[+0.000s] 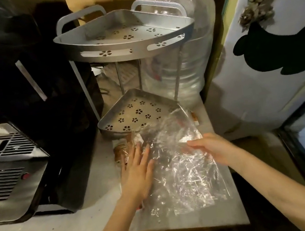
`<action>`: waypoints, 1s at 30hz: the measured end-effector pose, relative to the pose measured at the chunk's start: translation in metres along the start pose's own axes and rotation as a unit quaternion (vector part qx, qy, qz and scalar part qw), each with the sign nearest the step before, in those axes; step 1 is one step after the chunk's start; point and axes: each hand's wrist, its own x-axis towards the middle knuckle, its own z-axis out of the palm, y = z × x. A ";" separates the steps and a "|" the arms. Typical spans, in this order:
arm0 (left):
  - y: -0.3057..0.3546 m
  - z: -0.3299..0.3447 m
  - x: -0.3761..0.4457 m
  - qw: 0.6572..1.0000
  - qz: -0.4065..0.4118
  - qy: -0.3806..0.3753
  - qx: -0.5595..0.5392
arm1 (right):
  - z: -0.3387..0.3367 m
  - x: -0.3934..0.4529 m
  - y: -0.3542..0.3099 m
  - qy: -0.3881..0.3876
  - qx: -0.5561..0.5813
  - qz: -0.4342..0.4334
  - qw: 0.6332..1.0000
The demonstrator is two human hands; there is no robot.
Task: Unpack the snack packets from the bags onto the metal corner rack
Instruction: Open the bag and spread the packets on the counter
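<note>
The clear plastic bag (176, 163) lies crumpled near the surface's right edge, thin, light and slippery. The left hand (136, 169) presses flat, grip apart; the right hand (209, 146) pinches its upper rim. Brown snack packets (122, 149), probably crushable, peek out beside the metal corner rack (127, 46).

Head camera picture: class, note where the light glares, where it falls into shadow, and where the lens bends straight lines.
Head view: glare streaks the clear bag under both hands; the left side behind the rack sinks into near-black shadow; wide-angle distortion bows the counter edge and the door at right; the left hand is slightly soft with blur, the right hand holds the bag's edge.
</note>
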 end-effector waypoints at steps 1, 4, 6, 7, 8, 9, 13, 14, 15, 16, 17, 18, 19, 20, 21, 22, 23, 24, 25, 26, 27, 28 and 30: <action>0.000 0.007 -0.001 0.998 0.012 0.006 0.059 | -0.004 0.002 0.011 0.009 -0.012 0.013 1.000; 0.002 0.021 -0.004 0.984 0.031 0.026 0.171 | -0.005 0.010 0.037 0.007 0.020 0.054 0.998; 0.002 0.027 -0.004 0.978 0.033 0.017 0.204 | -0.002 0.013 0.047 0.016 0.021 0.055 0.998; 0.000 0.028 -0.003 0.977 0.033 0.019 0.209 | -0.001 0.014 0.049 0.023 0.013 0.052 0.998; -0.001 0.027 -0.002 0.977 0.034 0.021 0.211 | 0.000 0.016 0.051 0.029 0.007 0.047 0.998; -0.002 0.027 -0.002 0.977 0.035 0.020 0.211 | 0.002 0.018 0.052 0.030 0.001 0.041 0.999; -0.015 0.021 -0.003 0.975 0.039 0.019 0.219 | 0.010 0.016 0.053 0.011 -0.033 0.016 0.999; -0.018 0.020 -0.003 0.973 0.041 0.019 0.225 | 0.012 0.014 0.052 0.002 -0.049 0.006 0.999; -0.022 0.019 -0.004 0.972 0.045 0.024 0.230 | 0.014 0.014 0.052 0.000 -0.066 -0.012 0.998; -0.024 0.017 -0.004 0.971 0.049 0.027 0.234 | 0.015 0.015 0.052 0.015 -0.089 -0.034 0.995; -0.025 0.016 -0.004 0.970 0.051 0.028 0.238 | 0.016 0.017 0.053 0.046 -0.115 -0.057 0.991; -0.024 0.015 -0.003 0.969 0.050 0.027 0.240 | 0.016 0.018 0.054 0.093 -0.146 -0.087 0.981; -0.023 0.014 -0.003 0.969 0.049 0.028 0.240 | 0.015 0.020 0.054 0.140 -0.180 -0.121 0.966; -0.020 0.014 -0.003 0.970 0.047 0.030 0.236 | 0.013 0.022 0.055 0.170 -0.210 -0.148 0.951; -0.016 0.014 -0.003 0.972 0.047 0.030 0.230 | 0.010 0.024 0.054 0.176 -0.225 -0.163 0.944; -0.012 0.015 -0.004 0.973 0.048 0.029 0.223 | 0.008 0.024 0.053 0.160 -0.221 -0.160 0.949; -0.007 0.016 -0.005 0.975 0.050 0.026 0.214 | 0.005 0.025 0.053 0.136 -0.206 -0.145 0.958; -0.002 0.017 -0.005 0.977 0.054 0.024 0.204 | 0.002 0.026 0.054 0.123 -0.193 -0.132 0.964; 0.003 0.019 -0.005 0.978 0.058 0.020 0.199 | -0.002 0.027 0.055 0.130 -0.187 -0.127 0.965; 0.009 0.021 -0.004 0.978 0.061 0.013 0.198 | -0.006 0.029 0.057 0.152 -0.192 -0.128 0.961; 0.014 0.023 -0.003 0.978 0.063 0.004 0.198 | -0.011 0.030 0.059 0.176 -0.209 -0.133 0.953; 0.019 0.025 -0.002 0.979 0.063 -0.008 0.195 | -0.015 0.030 0.060 0.194 -0.242 -0.136 0.941; 0.027 0.030 0.000 0.979 0.064 -0.034 0.191 | -0.020 0.029 0.063 0.201 -0.321 -0.141 0.915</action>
